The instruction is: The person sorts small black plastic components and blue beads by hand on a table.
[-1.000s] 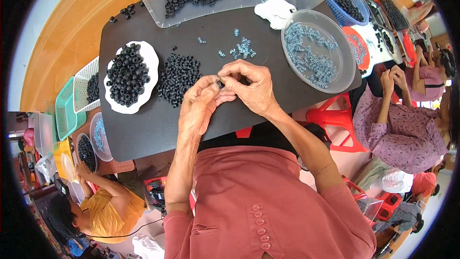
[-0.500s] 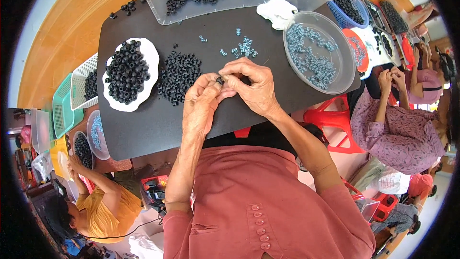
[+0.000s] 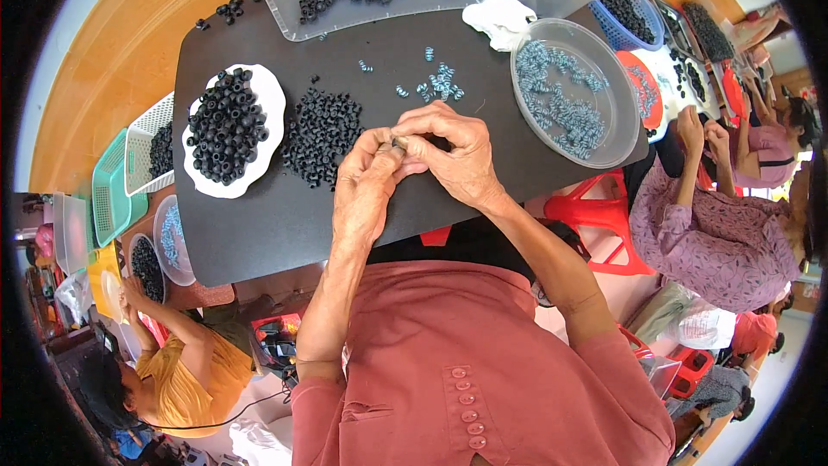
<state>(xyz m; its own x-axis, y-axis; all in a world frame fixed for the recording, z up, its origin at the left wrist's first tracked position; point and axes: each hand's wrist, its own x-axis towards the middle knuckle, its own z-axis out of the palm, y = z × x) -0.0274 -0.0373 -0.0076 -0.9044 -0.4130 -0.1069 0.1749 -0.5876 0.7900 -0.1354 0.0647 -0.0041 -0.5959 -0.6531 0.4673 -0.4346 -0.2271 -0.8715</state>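
Over the front part of the dark table (image 3: 259, 246), my left hand (image 3: 366, 177) and my right hand (image 3: 453, 155) meet fingertip to fingertip. Both are pinched on a small black part (image 3: 398, 145), mostly covered by the fingers. Just left of my left hand lies a pile of small black pieces (image 3: 323, 134). Farther left, a white scalloped plate (image 3: 269, 151) holds larger hollow black pieces (image 3: 228, 125). Beyond my right hand, several small bluish metal springs (image 3: 442, 82) lie loose. A round clear tray (image 3: 523, 108) at the right holds many more springs (image 3: 573, 125).
At the far edge stand a clear bin (image 3: 379, 24) of black pieces, a clear tub (image 3: 565, 4), a crumpled white cloth (image 3: 500, 22) and a blue basket (image 3: 651, 26). A red stool (image 3: 595, 220) is at the right. Other people work on both sides.
My fingertips have closed farther over the black part, so less of it shows. Both hands stay in nearly the same place. At the right, a co-worker's hands have moved apart slightly.
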